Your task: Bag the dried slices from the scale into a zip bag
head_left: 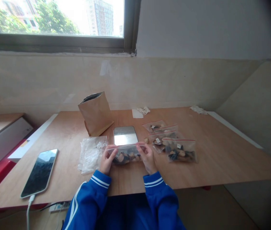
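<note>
Bag [126, 156] of small dark and tan lumps between our hands, low on the wooden table [221, 159]; our left hand [107, 160] and right hand [147, 157] each pinch an end of its top strip, so we judge the sealing step is in hand. Next calls for running fingertips along that strip, pressing evenly. Plastic is thin, clear, crinkly. Just beyond the hands sits a flat scale [125, 135] with a shiny plate; right of them, filled bags [174, 143] with red strips overlap; left, a heap of empty bags [91, 153], then a glossy phone [40, 172]. Farther off stands a brown paper pouch [96, 113], open.
</note>
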A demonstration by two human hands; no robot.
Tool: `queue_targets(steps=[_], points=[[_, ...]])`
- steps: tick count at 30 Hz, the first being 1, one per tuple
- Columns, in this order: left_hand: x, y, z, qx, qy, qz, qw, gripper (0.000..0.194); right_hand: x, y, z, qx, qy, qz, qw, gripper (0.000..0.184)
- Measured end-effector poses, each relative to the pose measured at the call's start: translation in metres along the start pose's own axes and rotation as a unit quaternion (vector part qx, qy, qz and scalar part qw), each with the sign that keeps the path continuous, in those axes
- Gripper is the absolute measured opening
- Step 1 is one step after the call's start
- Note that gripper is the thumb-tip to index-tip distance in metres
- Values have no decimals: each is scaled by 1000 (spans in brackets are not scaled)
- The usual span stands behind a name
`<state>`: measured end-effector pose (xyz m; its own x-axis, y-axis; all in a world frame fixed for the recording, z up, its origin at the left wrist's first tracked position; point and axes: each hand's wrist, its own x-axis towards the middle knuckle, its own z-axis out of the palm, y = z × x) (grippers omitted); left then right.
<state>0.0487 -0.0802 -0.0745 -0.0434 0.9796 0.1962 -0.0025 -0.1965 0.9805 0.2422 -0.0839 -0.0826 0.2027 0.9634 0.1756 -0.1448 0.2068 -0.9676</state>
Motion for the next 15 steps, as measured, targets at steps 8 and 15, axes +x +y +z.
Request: queue_targets(steps=[8,15], points=[[0,-1,3,-5,40,12,999,25,0,3,1,-42,-47,-28,998,22],[-1,-1,4,0,52,33,998,21,0,4,1,-60,-40,-54,996,19]])
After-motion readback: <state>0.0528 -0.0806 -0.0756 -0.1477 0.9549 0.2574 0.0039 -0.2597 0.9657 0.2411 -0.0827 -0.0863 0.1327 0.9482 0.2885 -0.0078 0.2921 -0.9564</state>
